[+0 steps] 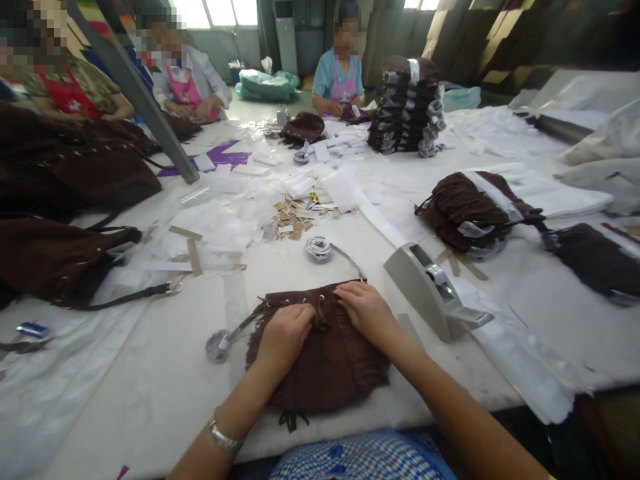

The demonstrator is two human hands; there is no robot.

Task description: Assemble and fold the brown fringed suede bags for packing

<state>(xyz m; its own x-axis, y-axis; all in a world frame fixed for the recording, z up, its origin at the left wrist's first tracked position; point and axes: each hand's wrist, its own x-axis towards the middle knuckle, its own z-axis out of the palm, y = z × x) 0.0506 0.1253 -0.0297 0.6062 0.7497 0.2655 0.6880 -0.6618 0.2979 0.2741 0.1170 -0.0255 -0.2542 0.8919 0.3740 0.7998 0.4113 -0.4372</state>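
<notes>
Left hand (287, 330): mine, bent, fingertips gathered by the drawstring tie (323, 321) of the brown bag (325, 380); whether they pinch it, I cannot tell.
Right hand (367, 310): mine, fingers stretched and close together over the bag's mouth edge; thumb's hold unclear.
Brown bag, place: flat on the table (165, 353) before me, under both my hands; left at its 11 o'clock, right at its 1, neither clearly nearer.
Brown bag, axis: long way roughly 9 to 3 o'clock, right end slightly farther off.
Brown bag, facing: mouth to 12 o'clock, base to 6, towards me.
Wrapped strap coils: one (218, 347) at the bag's 9 o'clock, one (319, 249) at 12.
Tape dispenser (430, 293): 2 o'clock, near my right hand.
Tags (293, 220): loose heap, 12 o'clock, beyond the coil.
</notes>
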